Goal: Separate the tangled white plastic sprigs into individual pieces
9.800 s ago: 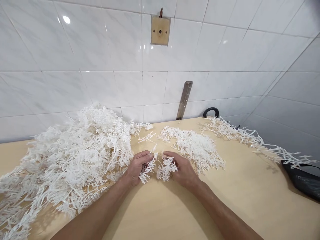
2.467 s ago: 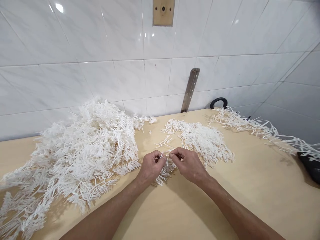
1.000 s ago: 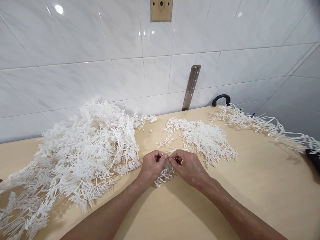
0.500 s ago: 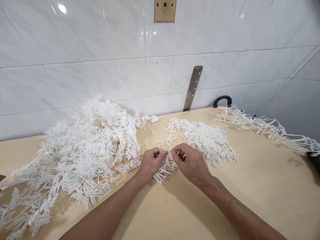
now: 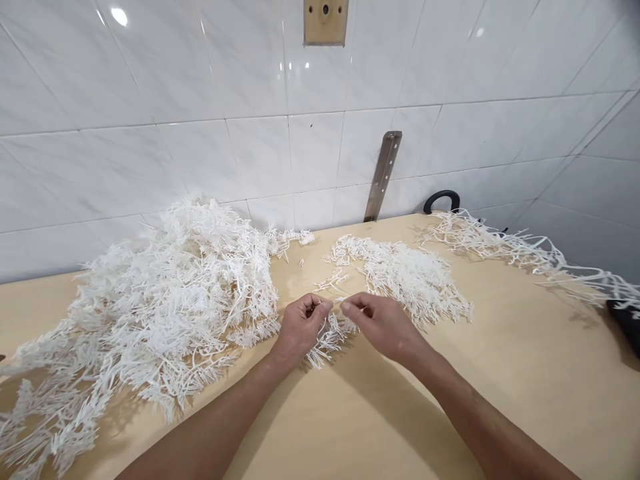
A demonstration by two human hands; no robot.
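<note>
My left hand (image 5: 300, 328) is closed on a white plastic branched piece (image 5: 330, 333), whose thin prongs hang below the fingers onto the wooden table (image 5: 380, 420). My right hand (image 5: 383, 325) is pinched on the same piece from the right, fingertips almost touching those of the left. A large heap of white branched pieces (image 5: 160, 300) lies just left of my hands. A smaller flatter pile (image 5: 410, 277) lies just beyond my right hand.
A long strip of white plastic stalks (image 5: 520, 257) runs along the table's far right edge. A metal bracket (image 5: 383, 175) leans on the tiled wall, a black handle (image 5: 441, 199) beside it. A dark object (image 5: 627, 327) sits at the right edge.
My right hand drew a little away from the left half a second ago and is back close to it now. The piles have not moved.
</note>
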